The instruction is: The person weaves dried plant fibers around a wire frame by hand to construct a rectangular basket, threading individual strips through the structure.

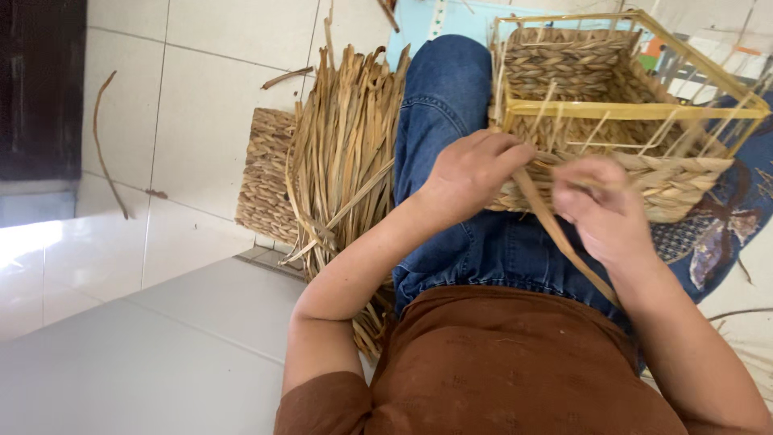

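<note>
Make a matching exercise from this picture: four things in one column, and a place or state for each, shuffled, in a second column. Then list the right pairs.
Things:
1. half-woven basket
2. bundle of dried straw strips
3. finished woven mat
4. yellow frame

Places or states:
A. flat on the tiled floor, partly under the straw
B. rests on the person's lap, with both hands at its side
C. heaped on the floor beside the denim-clad leg
D. stands around the basket's upper part as a rigid box outline

Pairs: 1-B, 2-C, 3-A, 4-D
</note>
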